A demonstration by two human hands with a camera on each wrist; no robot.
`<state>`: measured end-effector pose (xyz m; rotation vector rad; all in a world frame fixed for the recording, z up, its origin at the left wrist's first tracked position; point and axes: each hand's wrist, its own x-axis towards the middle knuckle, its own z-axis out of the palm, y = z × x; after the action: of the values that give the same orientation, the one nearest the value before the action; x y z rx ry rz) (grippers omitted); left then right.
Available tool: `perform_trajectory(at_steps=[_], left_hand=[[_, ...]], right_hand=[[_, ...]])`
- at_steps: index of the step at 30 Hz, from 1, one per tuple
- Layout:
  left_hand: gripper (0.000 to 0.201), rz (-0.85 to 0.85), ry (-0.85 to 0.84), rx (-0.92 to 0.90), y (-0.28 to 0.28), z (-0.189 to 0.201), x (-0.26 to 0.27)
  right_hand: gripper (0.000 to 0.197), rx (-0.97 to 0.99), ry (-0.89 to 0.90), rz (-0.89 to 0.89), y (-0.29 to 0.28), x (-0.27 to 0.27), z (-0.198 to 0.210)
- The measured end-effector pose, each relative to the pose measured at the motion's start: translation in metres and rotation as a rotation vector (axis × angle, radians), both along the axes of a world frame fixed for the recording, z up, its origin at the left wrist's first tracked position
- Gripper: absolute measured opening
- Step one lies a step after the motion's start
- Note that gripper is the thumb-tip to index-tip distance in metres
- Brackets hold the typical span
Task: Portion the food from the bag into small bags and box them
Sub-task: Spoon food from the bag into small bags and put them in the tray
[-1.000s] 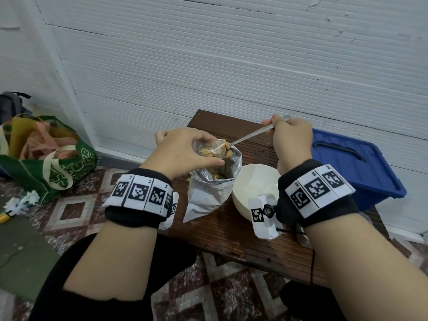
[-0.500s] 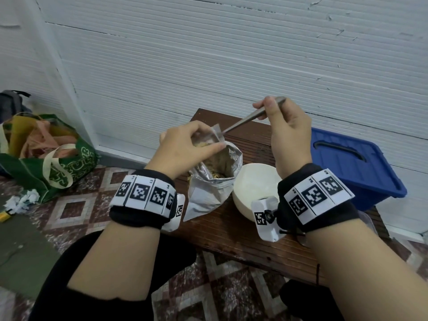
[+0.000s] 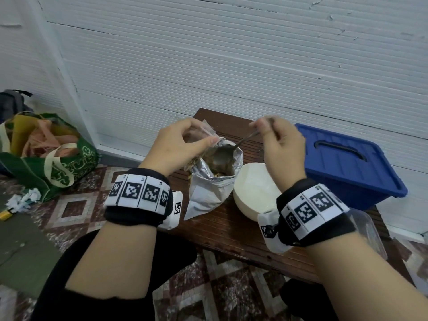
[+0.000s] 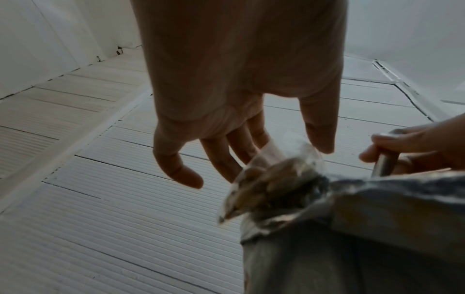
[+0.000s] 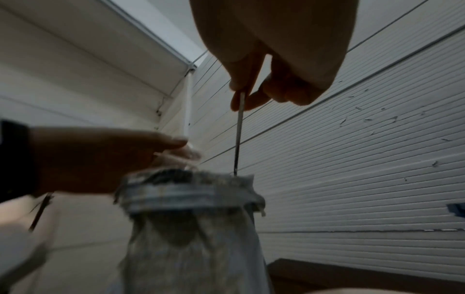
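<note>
Head view: nearest, two bare forearms with black wristbands carrying black-and-white square markers reach over a dark brown wooden worktop [image 3: 222, 230]. Beside the right wrist lies a clear plastic lidded container [image 3: 368, 230], mostly hidden. Just beyond, a round white bowl [image 3: 252, 191] sits on the worktop, touching or just beside a crinkled silver foil food bag [image 3: 208, 191] that stands upright to its left with its mouth open. The left hand [image 3: 176, 147] hovers at the foil bag's left rim, its grip a thumb-and-fingertip pinch on a small clear plastic bag [image 3: 203, 133] that holds pale brown food pieces. The right hand [image 3: 280, 147] is raised to the right, its grip a narrow pinch on the handle of a metal spoon [image 3: 224, 152], whose scoop is down inside the foil bag's mouth. Farther right stands a blue plastic lidded storage box [image 3: 347, 163]. Far left on the patterned tile floor sits a green fabric tote bag [image 3: 62, 167]. Behind everything runs a white ribbed wall.
</note>
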<state>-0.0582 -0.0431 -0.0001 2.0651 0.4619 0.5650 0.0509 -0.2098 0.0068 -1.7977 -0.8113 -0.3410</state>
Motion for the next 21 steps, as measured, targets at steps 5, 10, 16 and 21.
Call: perform_trajectory(at_steps=[5,10,16,21], left_hand=[[0.029,-0.015,-0.008,0.013,0.0,0.0,0.0],[0.033,-0.025,0.011,0.002,0.0,0.0,0.0],[0.036,-0.031,0.014,-0.004,-0.002,0.0,0.001],[0.039,-0.037,0.028,-0.011,0.0,-0.001,0.0]], right_hand=[[0.031,-0.369,-0.358,0.111,0.01,-0.005,-0.035],[0.034,-0.403,-0.402,0.134,0.011,-0.01,-0.042],[0.027,-0.331,-0.065,0.041,0.007,-0.005,-0.03],[0.03,-0.134,0.285,-0.067,0.007,-0.006,-0.024]])
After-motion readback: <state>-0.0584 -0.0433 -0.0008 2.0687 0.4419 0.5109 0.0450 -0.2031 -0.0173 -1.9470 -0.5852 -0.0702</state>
